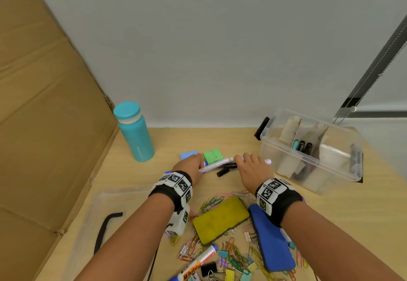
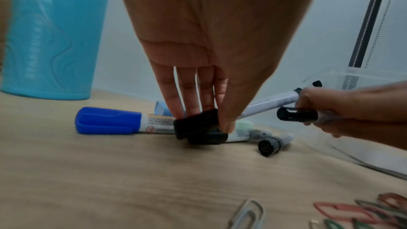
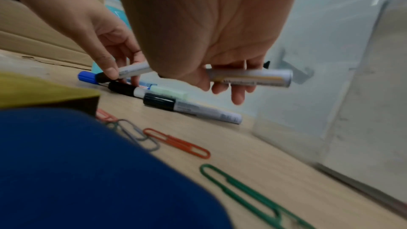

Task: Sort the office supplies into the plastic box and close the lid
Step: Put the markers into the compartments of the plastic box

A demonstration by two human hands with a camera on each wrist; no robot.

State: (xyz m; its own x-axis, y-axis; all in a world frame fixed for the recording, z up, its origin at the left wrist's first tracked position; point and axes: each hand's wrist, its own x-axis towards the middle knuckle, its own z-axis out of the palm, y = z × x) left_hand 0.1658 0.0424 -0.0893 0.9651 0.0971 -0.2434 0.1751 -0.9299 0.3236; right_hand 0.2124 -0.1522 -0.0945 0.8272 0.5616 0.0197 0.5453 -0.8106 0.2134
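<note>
The clear plastic box (image 1: 286, 166) stands open at the right, with cardboard dividers and a few markers (image 1: 301, 146) inside. My left hand (image 1: 198, 164) (image 2: 204, 124) pinches a black-capped whiteboard marker (image 1: 214, 165) (image 2: 196, 124) low over the table. My right hand (image 1: 246, 159) (image 3: 229, 83) grips another white marker (image 3: 249, 77) (image 2: 297, 113), lifted just left of the box. Under the hands lie a blue-capped marker (image 2: 110, 121) and two black-capped markers (image 3: 191, 109). The clear lid (image 1: 99, 210) lies at the near left.
A teal bottle (image 1: 134, 131) stands at the back left beside a cardboard sheet (image 1: 44, 126). Green (image 1: 212, 155) and blue (image 1: 188, 155) sticky pads lie behind the hands. Yellow (image 1: 220, 219) and blue (image 1: 271, 239) erasers, another marker (image 1: 198, 265), several paper clips (image 1: 211, 201) and binder clips (image 1: 229, 274) cover the near table.
</note>
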